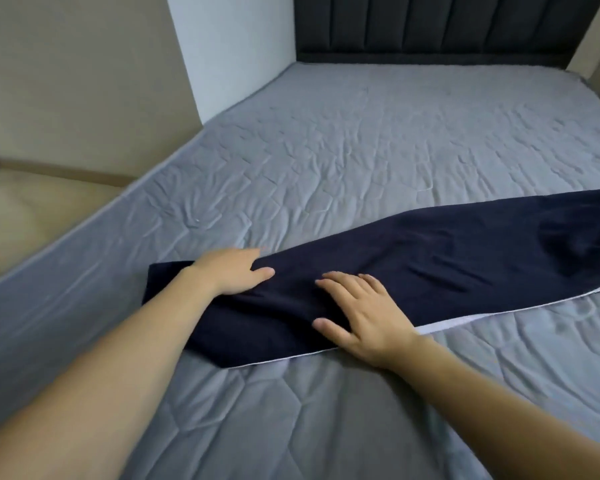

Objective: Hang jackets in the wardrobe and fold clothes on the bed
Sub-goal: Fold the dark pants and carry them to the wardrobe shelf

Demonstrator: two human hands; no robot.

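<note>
A long navy garment (430, 258) with a white edge along its near side lies folded into a narrow strip on the grey quilted bed (361, 140), running from the near left to the right edge of the view. My left hand (229, 271) rests flat on its left end, fingers pointing right. My right hand (357, 313) presses flat on the cloth just to the right, fingers spread and pointing left. Neither hand grips the fabric.
A dark padded headboard (430, 26) stands at the far end of the bed. A white wall panel (232, 46) and a beige wall (84, 71) lie to the left, with beige floor (32, 216) beside the mattress edge.
</note>
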